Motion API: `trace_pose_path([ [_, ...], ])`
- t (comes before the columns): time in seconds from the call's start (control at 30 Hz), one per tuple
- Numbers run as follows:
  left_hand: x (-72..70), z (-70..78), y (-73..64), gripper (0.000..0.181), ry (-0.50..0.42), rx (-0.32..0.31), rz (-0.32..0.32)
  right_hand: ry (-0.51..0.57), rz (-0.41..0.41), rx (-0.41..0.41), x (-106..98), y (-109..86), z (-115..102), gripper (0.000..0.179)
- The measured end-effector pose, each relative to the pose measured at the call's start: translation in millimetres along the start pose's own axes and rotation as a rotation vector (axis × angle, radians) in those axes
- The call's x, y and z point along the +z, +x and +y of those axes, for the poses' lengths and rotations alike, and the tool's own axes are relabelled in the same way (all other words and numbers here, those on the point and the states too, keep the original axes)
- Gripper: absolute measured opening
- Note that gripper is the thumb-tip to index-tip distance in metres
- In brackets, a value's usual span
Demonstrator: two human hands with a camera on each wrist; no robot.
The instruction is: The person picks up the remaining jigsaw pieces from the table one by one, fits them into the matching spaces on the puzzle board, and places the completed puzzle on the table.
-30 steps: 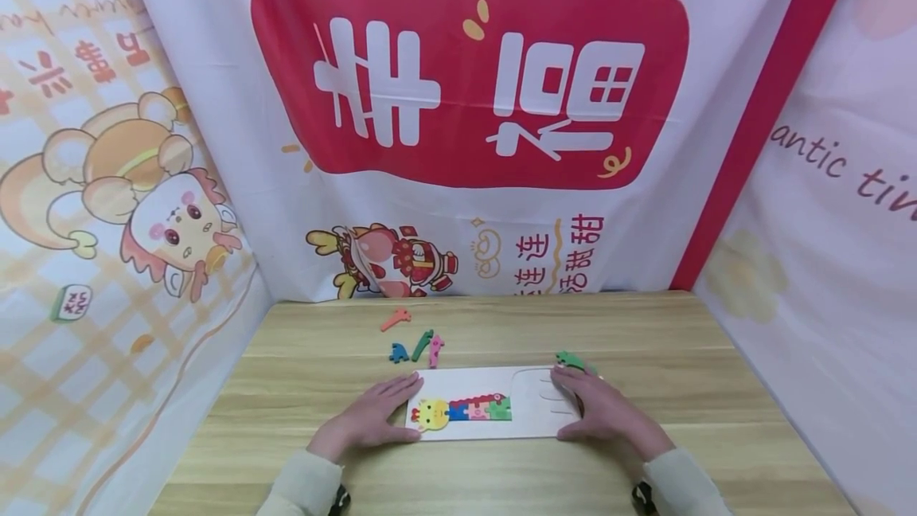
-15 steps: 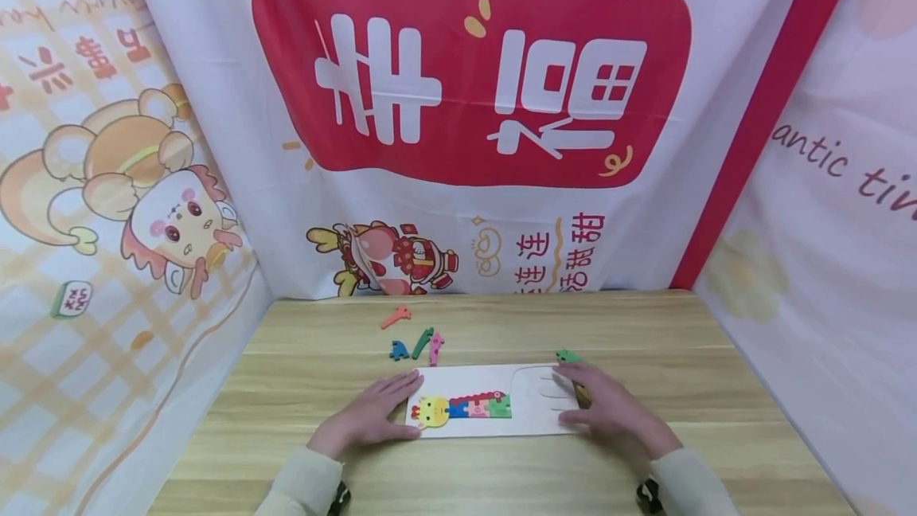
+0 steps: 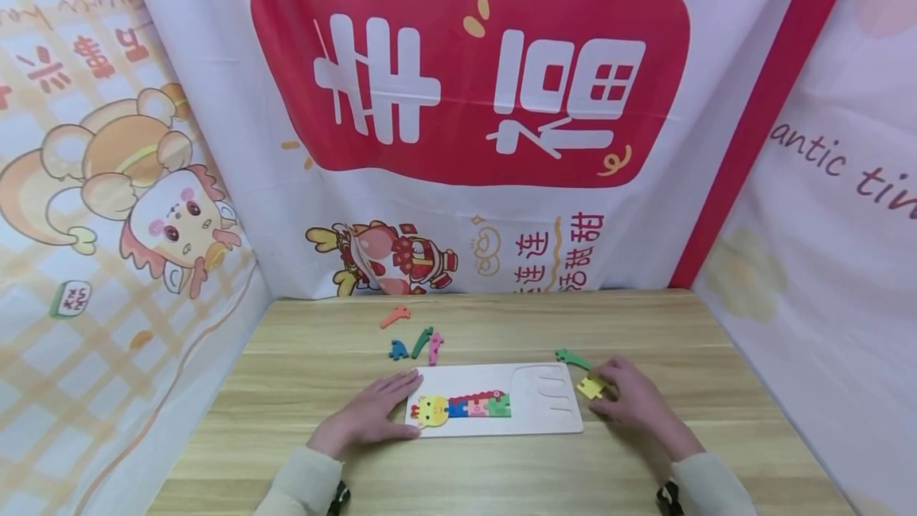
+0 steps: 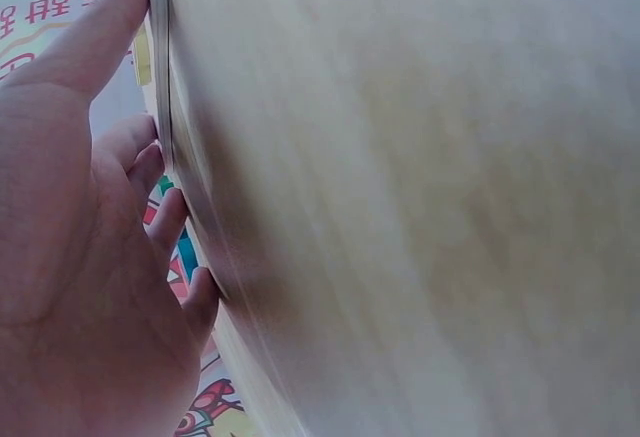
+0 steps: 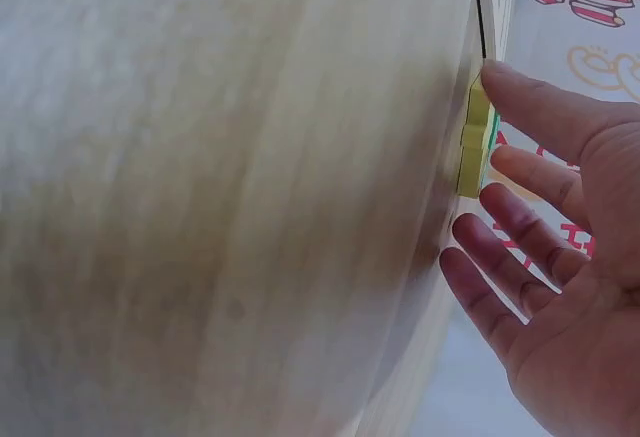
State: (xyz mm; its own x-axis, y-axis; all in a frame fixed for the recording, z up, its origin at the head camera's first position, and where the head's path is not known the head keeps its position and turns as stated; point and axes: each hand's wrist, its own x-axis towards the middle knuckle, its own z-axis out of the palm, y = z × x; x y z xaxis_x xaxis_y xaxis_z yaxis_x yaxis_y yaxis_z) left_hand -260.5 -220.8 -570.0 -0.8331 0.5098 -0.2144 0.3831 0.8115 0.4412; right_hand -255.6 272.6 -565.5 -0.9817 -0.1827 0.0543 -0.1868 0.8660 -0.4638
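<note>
A white puzzle board (image 3: 544,420) lies flat, with a yellow giraffe head (image 3: 433,412) and joined blue, pink, red and green neck pieces (image 3: 478,405) on its left part. My left hand (image 3: 372,411) spans the board's left end, thumb at the near corner and fingers at the far corner, holding it. In the left wrist view that thumb (image 4: 95,42) lies along the edge. Just past the right end, my right hand (image 3: 634,400) has a yellow puzzle piece (image 3: 591,387) between thumb and fingers. The right wrist view shows the thumb at one end of this piece (image 5: 470,152).
A long green piece (image 3: 573,358) lies beyond the board's right corner. Behind the left half are a blue piece (image 3: 398,349), a dark green piece (image 3: 423,342), a pink piece (image 3: 436,349) and an orange piece (image 3: 396,317). Printed cloth walls (image 3: 458,229) border the wooden table (image 3: 473,476).
My right hand has left the board's right end and moved right to the yellow piece, uncovering the outlined end and the green piece. My left hand stays in place.
</note>
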Motion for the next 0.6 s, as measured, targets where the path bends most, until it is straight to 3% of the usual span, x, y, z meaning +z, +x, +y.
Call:
trace_pose_path([
  [0.27,1.1,-1.9,1.4,0.098,0.013,-0.003,-0.004,-0.03,-0.016,-0.001,4.4,3.5,3.4,0.05],
  [0.6,0.5,-0.9,0.1,0.098,0.01,-0.003,0.0,-0.04,-0.018,-0.013,5.8,6.0,0.1,0.031],
])
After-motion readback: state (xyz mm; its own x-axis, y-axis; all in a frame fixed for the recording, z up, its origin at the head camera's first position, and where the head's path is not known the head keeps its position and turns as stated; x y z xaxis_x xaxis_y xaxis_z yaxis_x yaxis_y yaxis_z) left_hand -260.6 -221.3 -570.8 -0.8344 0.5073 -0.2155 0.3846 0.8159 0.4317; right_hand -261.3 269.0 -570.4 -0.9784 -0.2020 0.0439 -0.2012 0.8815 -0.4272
